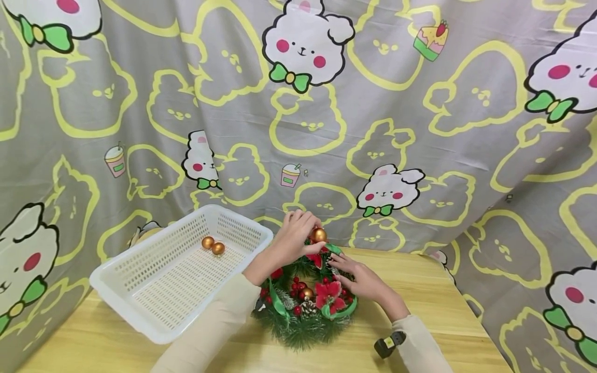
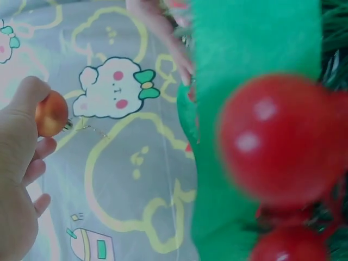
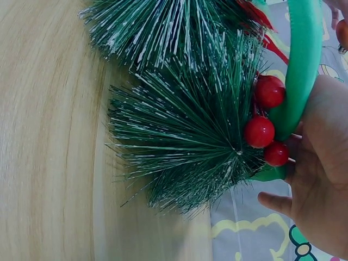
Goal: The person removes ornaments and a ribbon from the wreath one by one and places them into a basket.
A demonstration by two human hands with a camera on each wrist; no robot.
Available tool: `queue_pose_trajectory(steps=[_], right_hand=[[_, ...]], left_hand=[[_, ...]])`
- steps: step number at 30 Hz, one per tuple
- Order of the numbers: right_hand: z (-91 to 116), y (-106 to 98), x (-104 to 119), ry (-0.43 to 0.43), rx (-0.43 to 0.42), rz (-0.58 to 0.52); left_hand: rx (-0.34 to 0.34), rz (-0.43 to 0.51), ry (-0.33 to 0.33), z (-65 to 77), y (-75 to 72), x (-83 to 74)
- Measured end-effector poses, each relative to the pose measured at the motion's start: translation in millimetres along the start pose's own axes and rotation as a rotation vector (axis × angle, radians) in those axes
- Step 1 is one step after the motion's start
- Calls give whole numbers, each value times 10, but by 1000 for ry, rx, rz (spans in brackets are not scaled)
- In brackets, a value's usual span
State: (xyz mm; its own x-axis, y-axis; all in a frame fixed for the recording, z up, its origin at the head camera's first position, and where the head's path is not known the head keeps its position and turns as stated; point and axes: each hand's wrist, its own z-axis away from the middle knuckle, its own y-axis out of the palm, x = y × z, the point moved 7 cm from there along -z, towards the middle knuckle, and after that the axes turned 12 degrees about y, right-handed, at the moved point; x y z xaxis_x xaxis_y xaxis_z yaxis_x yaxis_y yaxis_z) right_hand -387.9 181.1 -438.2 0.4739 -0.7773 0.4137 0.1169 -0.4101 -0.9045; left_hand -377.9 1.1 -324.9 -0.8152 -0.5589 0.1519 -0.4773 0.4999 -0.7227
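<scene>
My left hand [image 1: 295, 235] pinches a gold Christmas ball [image 1: 318, 235] above the back of a wreath. In the left wrist view, the ball's metal cap and thin thread [image 2: 95, 128] hang free. The green wreath [image 1: 300, 331] lies on the table, trimmed with red flowers [image 1: 328, 296], a pinecone [image 1: 309, 309], red berries [image 3: 259, 132] and green ribbon [image 3: 304, 60]. Another gold ball [image 1: 307, 293] sits among its decorations. My right hand [image 1: 366, 282] rests its extended fingers on the wreath's right back side; the ribbon and berries partly hide them in the right wrist view.
To the left stands a white plastic basket [image 1: 154, 336] with two gold balls [image 1: 212, 245] inside. A wooden table [image 1: 420, 321] carries everything. Patterned grey cloth [image 1: 322, 171] hangs behind and at both sides. A black device [image 1: 389, 344] is strapped on my right wrist.
</scene>
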Motion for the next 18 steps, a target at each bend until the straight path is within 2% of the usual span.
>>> queue_pose_trajectory(steps=[4,6,11,18], right_hand=[[17,-1,0,2,-2,-3],[18,-1,3,4,-1,-7],[19,6,10,5,-4,-11],[27,-5,31,-6,-19,-8]], left_hand=[[-28,-35,21,-39,-62,24],[-20,-37,17,-53,-88,56],[4,-45,-16,-74,-188,162],[-31,-47,-54,-45,-402,370]])
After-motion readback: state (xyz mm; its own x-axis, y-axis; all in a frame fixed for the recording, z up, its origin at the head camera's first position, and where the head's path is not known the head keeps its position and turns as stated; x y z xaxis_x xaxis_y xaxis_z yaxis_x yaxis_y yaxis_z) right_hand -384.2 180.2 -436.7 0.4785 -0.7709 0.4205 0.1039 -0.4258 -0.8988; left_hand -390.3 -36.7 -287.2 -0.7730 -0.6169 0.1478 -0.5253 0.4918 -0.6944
